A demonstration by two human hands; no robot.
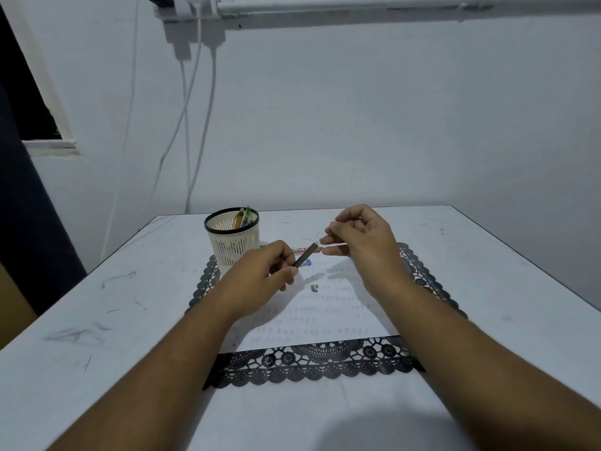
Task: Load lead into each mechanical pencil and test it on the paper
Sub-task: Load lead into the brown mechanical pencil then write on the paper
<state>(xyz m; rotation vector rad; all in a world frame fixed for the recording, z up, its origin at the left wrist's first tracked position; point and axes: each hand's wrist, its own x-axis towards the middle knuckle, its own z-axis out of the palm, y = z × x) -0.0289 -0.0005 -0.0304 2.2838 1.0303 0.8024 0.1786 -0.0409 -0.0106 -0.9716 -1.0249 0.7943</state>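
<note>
A plain pale wall [357, 118] rises behind the white table [487, 255], whose top is scuffed with grey marks. At far left a dark window [19, 76] with a white sill; white cables [195, 125] hang from a wall-mounted socket [188, 11] beside a horizontal conduit [390, 3].

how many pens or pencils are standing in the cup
2 show: an orange-brown one and a green one, side by side at the far rim of the cup. Shorter ones may be hidden inside.
</note>
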